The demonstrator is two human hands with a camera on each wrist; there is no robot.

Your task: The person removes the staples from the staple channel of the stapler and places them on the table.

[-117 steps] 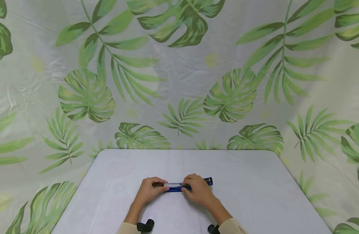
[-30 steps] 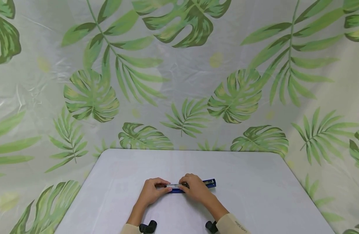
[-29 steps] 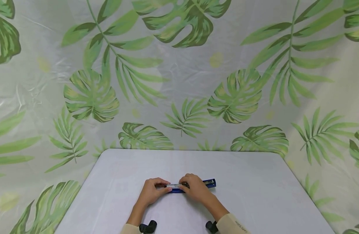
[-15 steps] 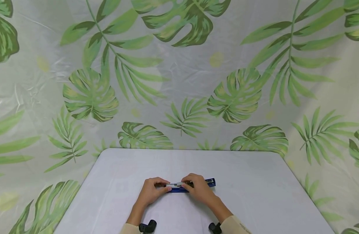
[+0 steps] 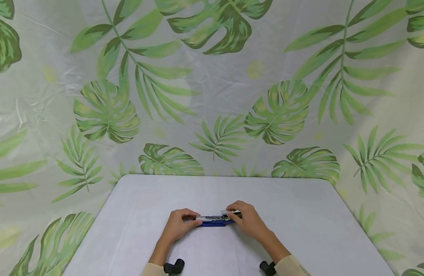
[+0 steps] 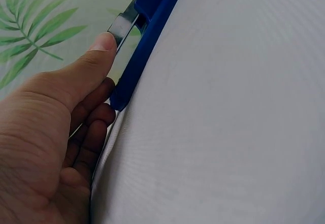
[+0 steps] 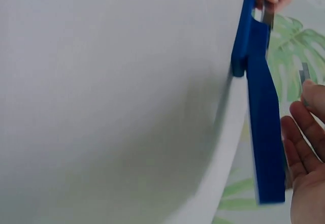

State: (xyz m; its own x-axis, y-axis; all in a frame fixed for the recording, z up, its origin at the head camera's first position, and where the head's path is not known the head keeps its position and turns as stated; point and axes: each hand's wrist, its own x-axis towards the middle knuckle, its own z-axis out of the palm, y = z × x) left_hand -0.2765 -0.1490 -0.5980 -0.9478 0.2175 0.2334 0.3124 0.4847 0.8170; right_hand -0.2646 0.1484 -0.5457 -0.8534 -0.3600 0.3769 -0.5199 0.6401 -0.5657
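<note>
A blue stapler (image 5: 212, 223) lies swung wide apart on the table, its silver magazine facing up. My left hand (image 5: 177, 226) grips its left end; in the left wrist view the thumb (image 6: 104, 42) presses on the metal magazine. Over the stapler's right part is my right hand (image 5: 248, 219), pinching a small grey strip of staples (image 7: 304, 75) between thumb and fingertips. This strip is raised off the magazine. In the right wrist view the stapler's blue cover (image 7: 265, 137) stretches beside the right hand's fingers, and whether they touch it I cannot tell.
A white-covered table (image 5: 284, 214) lies beneath both hands. Behind it hangs a leaf-patterned cloth (image 5: 212, 96). Black wrist cameras (image 5: 174, 266) are strapped near the beige sleeves.
My right hand has moved right and slightly up, lifting the strip of staples off the stapler's magazine. My left hand keeps its grip on the left end.
</note>
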